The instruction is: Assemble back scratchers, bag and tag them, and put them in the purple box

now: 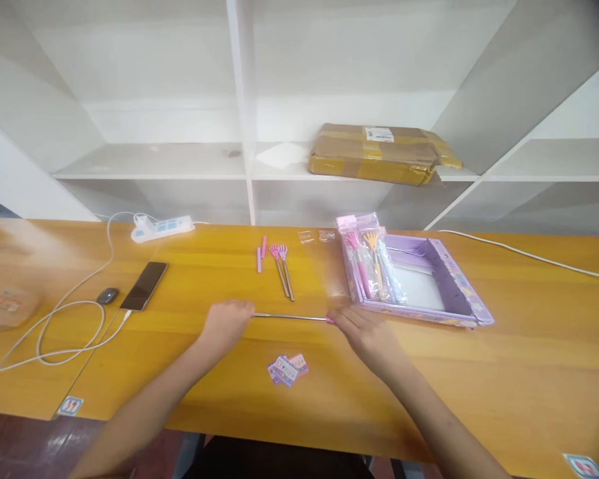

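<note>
A thin metal rod [292, 317] stretches level between my two hands above the wooden table. My left hand [229, 318] is closed round its left end, and my right hand [362, 327] is closed round the right end, where a bit of pink shows. What else lies inside the fists is hidden. Behind the rod lie two small hand-shaped scratchers [281, 269] with metal stems, one pink and one purple. Beside them are a pink tube [264, 247] and a purple tube [259, 260]. Small printed cards [285, 370] lie in a loose pile nearer to me.
A purple box [459, 286] at the right holds bagged scratchers [372, 263]. Clear wrappers [317, 236] lie beside it. On the left are a phone [144, 286], a mouse [108, 296], a white cable and a power strip [162, 228]. A taped carton [379, 153] sits on the shelf.
</note>
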`<action>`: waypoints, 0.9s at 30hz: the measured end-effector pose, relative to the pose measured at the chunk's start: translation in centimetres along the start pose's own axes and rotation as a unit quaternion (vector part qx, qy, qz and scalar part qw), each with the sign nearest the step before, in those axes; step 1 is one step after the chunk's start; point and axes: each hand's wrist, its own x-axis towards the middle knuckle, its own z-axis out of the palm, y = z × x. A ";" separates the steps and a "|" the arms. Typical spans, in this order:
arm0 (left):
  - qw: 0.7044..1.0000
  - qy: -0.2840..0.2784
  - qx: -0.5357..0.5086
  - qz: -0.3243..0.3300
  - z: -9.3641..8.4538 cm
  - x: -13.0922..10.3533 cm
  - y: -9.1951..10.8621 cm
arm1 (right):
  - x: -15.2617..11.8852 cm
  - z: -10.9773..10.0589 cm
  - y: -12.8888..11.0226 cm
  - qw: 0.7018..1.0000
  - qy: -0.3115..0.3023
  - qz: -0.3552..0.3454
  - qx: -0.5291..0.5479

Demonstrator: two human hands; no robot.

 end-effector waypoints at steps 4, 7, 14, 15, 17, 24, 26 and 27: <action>0.991 0.106 0.077 -0.035 1.3 -2.4 -7.9 | -6.0 -3.5 6.4 0.997 0.022 0.051 -0.057; 0.982 0.162 0.095 -0.010 3.0 -4.0 -12.5 | -11.2 -5.3 10.4 0.993 0.031 0.070 -0.087; 0.991 0.106 0.078 -0.003 5.2 -3.8 -12.1 | -15.6 -4.1 10.5 0.972 -0.025 0.222 -0.079; 0.992 0.102 0.076 -0.007 5.3 -3.6 -11.8 | -15.8 -4.0 10.2 0.964 -0.030 0.255 -0.073; 0.993 0.095 0.074 -0.008 5.5 -3.5 -11.6 | -16.4 -4.0 9.7 0.945 -0.041 0.320 -0.059; 0.997 0.061 0.055 -0.010 6.0 -3.4 -11.3 | -18.7 -4.9 9.1 0.895 -0.075 0.440 0.015; 0.997 0.054 0.045 -0.019 5.8 -3.3 -10.9 | -18.5 -5.1 8.9 0.890 -0.071 0.450 0.018; 0.997 0.052 0.042 -0.024 5.6 -3.3 -10.8 | -18.3 -5.2 8.9 0.889 -0.067 0.453 0.017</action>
